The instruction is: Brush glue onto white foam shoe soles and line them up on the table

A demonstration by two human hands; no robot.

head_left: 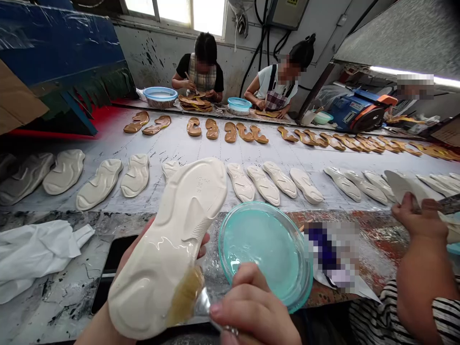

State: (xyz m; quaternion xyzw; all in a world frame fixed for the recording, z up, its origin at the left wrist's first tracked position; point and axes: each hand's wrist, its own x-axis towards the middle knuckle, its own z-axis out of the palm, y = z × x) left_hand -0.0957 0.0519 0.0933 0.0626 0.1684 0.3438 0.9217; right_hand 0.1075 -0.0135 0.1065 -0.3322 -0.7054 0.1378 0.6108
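Observation:
A cream-white moulded shoe sole (172,225) lies tilted across my left hand (143,230), whose fingers wrap round it from beneath and behind. Its upper surface looks wet and glossy around the middle. My right hand (255,306) is closed on the handle of a flat brush. The pale bristles of the brush (185,297) touch the sole's lower right edge. Just beyond my right hand stands a round teal bowl (305,287) with whitish liquid in it.
Behind the bowl runs a white conveyor belt (172,143) with rows of cream soles (134,175) and brown footbed pieces (194,127). A dark phone (108,273) and white cloth (36,249) lie left. A co-worker's hand (420,215) holds a sole at right; two people sit opposite.

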